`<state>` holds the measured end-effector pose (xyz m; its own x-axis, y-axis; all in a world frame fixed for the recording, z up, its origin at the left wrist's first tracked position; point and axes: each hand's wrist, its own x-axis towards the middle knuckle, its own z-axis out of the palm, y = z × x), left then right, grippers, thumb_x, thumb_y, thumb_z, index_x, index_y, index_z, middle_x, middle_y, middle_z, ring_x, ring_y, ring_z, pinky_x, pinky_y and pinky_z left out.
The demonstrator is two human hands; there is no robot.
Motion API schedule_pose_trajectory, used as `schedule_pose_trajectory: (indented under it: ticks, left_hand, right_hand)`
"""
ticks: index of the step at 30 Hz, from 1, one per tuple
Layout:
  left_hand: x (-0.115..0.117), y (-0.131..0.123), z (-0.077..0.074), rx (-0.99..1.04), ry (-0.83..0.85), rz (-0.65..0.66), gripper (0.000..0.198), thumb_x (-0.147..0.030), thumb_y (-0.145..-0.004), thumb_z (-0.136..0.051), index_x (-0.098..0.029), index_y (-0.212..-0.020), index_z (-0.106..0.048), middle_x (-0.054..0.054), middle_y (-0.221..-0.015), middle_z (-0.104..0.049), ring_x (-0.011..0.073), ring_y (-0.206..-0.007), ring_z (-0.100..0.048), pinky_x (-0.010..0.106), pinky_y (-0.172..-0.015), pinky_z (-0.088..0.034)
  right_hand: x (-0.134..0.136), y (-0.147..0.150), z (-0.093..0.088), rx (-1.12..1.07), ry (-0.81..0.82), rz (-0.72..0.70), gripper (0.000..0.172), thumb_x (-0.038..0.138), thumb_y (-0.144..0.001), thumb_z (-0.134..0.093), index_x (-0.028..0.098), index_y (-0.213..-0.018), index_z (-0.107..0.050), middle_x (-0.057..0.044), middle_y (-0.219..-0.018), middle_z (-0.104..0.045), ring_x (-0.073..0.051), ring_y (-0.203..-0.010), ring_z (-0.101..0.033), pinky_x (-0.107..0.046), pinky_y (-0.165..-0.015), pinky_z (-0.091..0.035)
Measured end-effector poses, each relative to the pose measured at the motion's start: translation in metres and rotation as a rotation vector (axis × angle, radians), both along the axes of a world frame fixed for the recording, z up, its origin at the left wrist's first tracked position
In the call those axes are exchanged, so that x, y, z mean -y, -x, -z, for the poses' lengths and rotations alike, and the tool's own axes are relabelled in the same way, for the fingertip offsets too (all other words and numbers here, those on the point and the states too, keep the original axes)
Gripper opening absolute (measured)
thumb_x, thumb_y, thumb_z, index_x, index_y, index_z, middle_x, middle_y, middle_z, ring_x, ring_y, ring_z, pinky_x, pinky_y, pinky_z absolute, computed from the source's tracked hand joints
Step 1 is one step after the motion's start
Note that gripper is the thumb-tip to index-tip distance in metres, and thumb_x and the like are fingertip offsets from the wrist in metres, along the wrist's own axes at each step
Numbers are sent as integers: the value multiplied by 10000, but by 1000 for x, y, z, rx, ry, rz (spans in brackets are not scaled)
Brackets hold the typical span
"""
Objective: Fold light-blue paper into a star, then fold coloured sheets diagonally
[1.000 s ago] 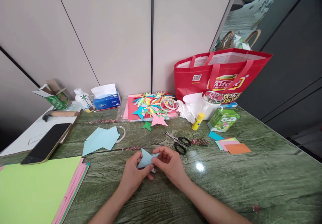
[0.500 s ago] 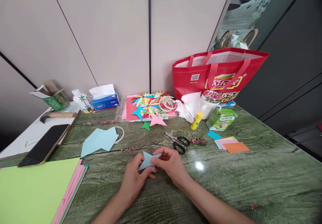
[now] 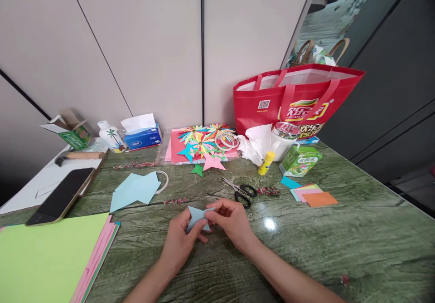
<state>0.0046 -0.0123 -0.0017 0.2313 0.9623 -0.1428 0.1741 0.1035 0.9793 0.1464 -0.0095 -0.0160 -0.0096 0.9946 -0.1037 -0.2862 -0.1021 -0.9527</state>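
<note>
I have the small pale-blue folded paper piece (image 3: 197, 217) pinched between both hands, low over the green marbled bench (image 3: 340, 244) and straight in front of me; whether it touches the surface I cannot tell. My left hand (image 3: 179, 243) takes it from below and from the left, closed on its lower flap; my right hand (image 3: 234, 223) nips its right-hand point, fingers (image 3: 217, 213) together on the paper. As I judge it, the risk lies in the grip itself: the sheet is thin, so if my two hands pull against each other the point could tear; if I press before the edges line up, the crease would set crooked and stay that way. A slack pinch on either side could let the folds spring open. The black-handled steel scissors (image 3: 242, 189) lie just beyond my right hand, a little apart from it; a careless sweep outward could knock them across the glossy top.
</note>
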Motion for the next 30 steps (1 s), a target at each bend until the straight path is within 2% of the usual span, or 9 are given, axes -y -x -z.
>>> schedule_pose_trajectory:
  ticks: [4, 8, 12, 16, 20, 23, 25, 30]
  left_hand:
    - [3, 1, 7, -180, -167, -74, 208, -366, -698, -618, -188, -625, -538, -4, -544, -638, 177, -479, -629, 247, -474, -475]
    - [2, -2, 0, -42, -62, -71, 229, -405, -707, -590, -177, -683, -581, 4, -584, -651, 184, -494, -637, 249, -446, -485]
    - [0, -2, -7, 35, -34, -61, 244, -400, -703, -607, -156, -696, -602, 17, -626, -661, 173, -500, -634, 257, -475, -508]
    - [-1, 0, -7, 102, -10, -21, 243, -385, -725, -613, -143, -718, -608, 31, -636, -662, 169, -519, -622, 271, -488, -522]
    - [1, 2, -6, 219, 39, 63, 219, -359, -744, -614, -140, -741, -603, 41, -639, -661, 184, -554, -626, 284, -466, -527]
    - [3, 3, -5, 272, 51, 94, 214, -348, -759, -607, -134, -747, -611, 55, -666, -669, 192, -571, -635, 294, -481, -533]
    - [3, 3, -4, 290, 62, 88, 223, -354, -759, -607, -132, -742, -617, 62, -673, -671, 197, -581, -638, 296, -485, -535]
    - [0, 0, -3, 282, 93, -30, 269, -404, -726, -622, -137, -767, -620, 42, -671, -656, 191, -591, -628, 310, -500, -544]
  right_hand:
    - [3, 2, 1, 99, -43, 63, 185, 292, -600, -727, 142, -667, -643, 14, -566, -585, -103, -511, -512, -226, -510, -419]
    - [5, 2, -1, 155, -92, 66, 158, 288, -647, -695, 149, -695, -639, 19, -575, -559, -103, -524, -496, -221, -506, -407]
    - [2, 1, -4, 76, -78, -8, 196, 334, -660, -692, 161, -721, -621, 39, -530, -536, -100, -493, -491, -224, -503, -409]
    - [1, -1, -8, 0, -33, -44, 260, 404, -678, -672, 155, -682, -599, 28, -517, -559, -101, -476, -501, -233, -505, -411]
    - [2, -1, -7, -70, -22, -49, 296, 418, -667, -687, 136, -646, -602, 22, -537, -558, -73, -472, -457, -204, -482, -356]
    - [2, 1, -6, -174, 29, -104, 315, 440, -671, -679, 139, -646, -588, 32, -507, -530, -66, -449, -435, -197, -461, -329]
    - [2, 1, -5, -173, 42, -135, 318, 453, -687, -659, 148, -656, -573, 39, -485, -515, -72, -431, -435, -204, -455, -338]
    - [0, 0, -6, 14, -74, -157, 262, 370, -634, -713, 154, -720, -593, 30, -597, -537, -91, -513, -470, -221, -506, -387]
